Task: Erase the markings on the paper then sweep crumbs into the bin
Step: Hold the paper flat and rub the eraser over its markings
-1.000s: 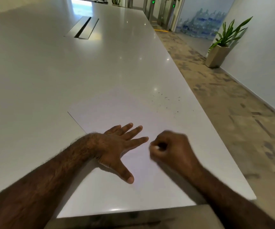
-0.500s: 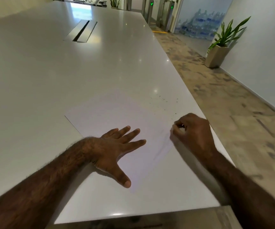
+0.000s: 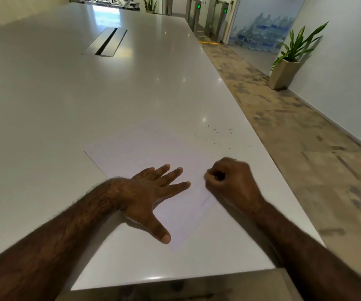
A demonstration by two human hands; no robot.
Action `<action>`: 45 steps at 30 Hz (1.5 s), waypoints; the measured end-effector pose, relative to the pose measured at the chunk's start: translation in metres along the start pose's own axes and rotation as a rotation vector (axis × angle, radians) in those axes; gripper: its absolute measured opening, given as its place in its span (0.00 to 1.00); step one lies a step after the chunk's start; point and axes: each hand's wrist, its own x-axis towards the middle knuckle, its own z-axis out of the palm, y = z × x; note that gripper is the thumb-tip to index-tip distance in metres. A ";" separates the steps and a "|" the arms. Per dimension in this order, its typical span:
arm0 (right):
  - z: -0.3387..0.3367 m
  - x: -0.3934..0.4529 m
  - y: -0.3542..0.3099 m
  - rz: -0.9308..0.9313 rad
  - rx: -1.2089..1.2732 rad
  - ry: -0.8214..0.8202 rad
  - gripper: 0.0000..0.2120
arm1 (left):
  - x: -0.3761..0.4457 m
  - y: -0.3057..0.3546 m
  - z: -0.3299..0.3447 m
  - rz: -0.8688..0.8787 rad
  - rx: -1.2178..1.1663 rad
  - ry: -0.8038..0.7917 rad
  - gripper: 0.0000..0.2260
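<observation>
A white sheet of paper (image 3: 145, 148) lies on the long white table (image 3: 66, 94). My left hand (image 3: 151, 192) presses flat on the sheet with fingers spread and thumb out. My right hand (image 3: 232, 181) is curled into a fist on the paper's right part, pinching a small pale eraser that is almost hidden by the fingers. A faint pencil mark (image 3: 205, 200) shows on the paper just below that fist. Small dark eraser crumbs (image 3: 216, 133) are scattered on the table beyond the paper's far right corner. No bin is in view.
The table's right edge (image 3: 273, 161) runs close to my right hand, with patterned floor beyond it. A cable slot (image 3: 105, 42) sits far up the table. A potted plant (image 3: 288, 64) stands by the right wall.
My right hand swung right toward the table edge, then came back left and nearer to my left hand, rubbing across the paper. My left hand stayed pressed in place.
</observation>
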 end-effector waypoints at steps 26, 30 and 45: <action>-0.015 0.012 0.017 0.192 0.031 0.127 0.03 | 0.000 0.003 0.001 -0.007 0.038 0.013 0.52; -0.010 -0.007 0.016 0.097 0.004 0.041 0.03 | 0.001 -0.002 0.006 -0.007 0.006 0.050 0.48; -0.025 -0.053 -0.039 0.095 0.084 -0.234 0.06 | 0.001 0.021 -0.006 -0.101 -0.007 0.072 0.49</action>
